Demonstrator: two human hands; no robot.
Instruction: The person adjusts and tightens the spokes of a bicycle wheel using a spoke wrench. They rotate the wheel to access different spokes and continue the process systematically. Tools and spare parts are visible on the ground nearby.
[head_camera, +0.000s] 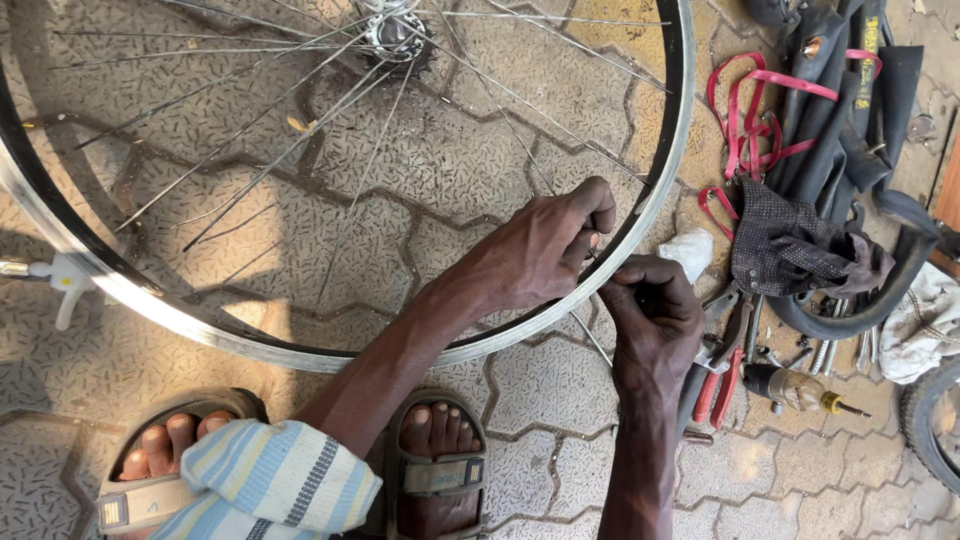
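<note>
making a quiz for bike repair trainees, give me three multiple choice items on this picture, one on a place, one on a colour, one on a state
1. Where do both hands work?
A. at the hub
B. at the rim's near right edge
C. on the sandals

2. What colour are the pliers' handles?
A. red
B. green
C. white

3. What is the wheel's state?
A. tyre fitted
B. bare rim, no tyre
C. spokes all removed

Answers:
1 B: the left hand and the right hand meet at the rim, pinching at a spoke.
2 A: the pliers on the paving have red grips.
3 B: bare metal shows all round, spokes in place.
</note>
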